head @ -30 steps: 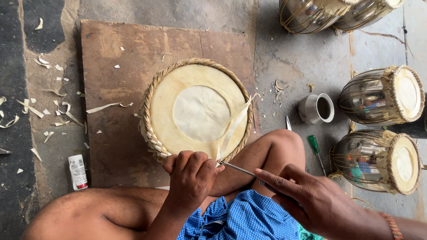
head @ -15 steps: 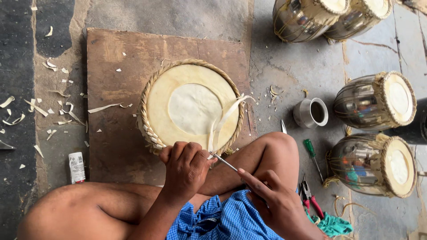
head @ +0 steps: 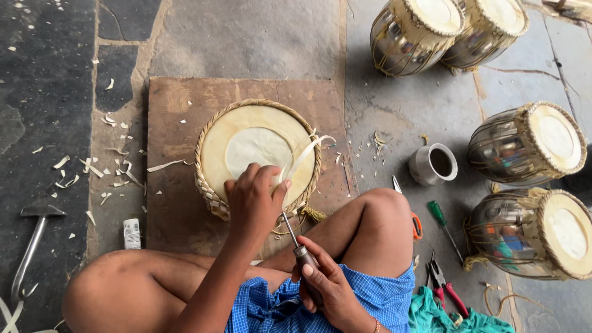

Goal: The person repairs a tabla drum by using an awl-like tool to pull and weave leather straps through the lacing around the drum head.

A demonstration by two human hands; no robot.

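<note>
A round drum head (head: 256, 157) with a pale skin and a braided rim lies on a brown wooden board (head: 185, 117). My left hand (head: 253, 200) rests on its near edge, fingers curled over the braid next to a loose pale strip (head: 305, 154) that curls up from the rim. My right hand (head: 327, 280) grips the dark wooden handle of a thin metal awl (head: 295, 237), whose tip points in under my left hand at the rim. I sit cross-legged in a blue checked cloth.
Several metal-bodied drums (head: 527, 145) stand at the right, with a small metal cup (head: 433, 164), a green screwdriver (head: 445, 223), scissors and red pliers (head: 447, 287) by my knee. A hammer (head: 31, 243) and a small white tube (head: 131, 233) lie left. Pale shavings litter the floor.
My left hand has moved up onto the drum's rim. My right hand has drawn in closer, swinging the awl from a flat angle to nearly upright against the rim.
</note>
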